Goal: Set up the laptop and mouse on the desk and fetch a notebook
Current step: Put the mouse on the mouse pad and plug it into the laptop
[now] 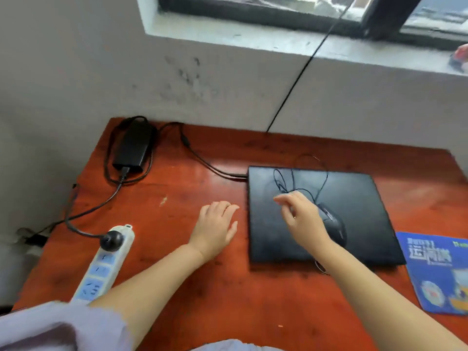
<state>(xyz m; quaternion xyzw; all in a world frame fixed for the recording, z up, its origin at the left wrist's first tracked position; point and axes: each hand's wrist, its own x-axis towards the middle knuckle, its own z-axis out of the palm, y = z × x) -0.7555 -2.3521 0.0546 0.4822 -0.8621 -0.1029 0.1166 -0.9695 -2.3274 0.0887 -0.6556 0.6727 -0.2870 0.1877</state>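
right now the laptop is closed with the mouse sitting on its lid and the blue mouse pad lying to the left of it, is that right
Not quite. The blue mouse pad lies to the right of the laptop, not the left; what lies on the left is the white power strip. The head view shows this. The rest holds: the laptop is closed and the mouse sits on its lid.

The right hand (302, 219) covered the near left part of the black mouse (335, 224), so contact could not be judged. The blue mouse pad (435, 272) ran off the right edge, its print blurred. A reddish object (462, 57) on the window sill (253, 39) was cropped and unidentifiable.
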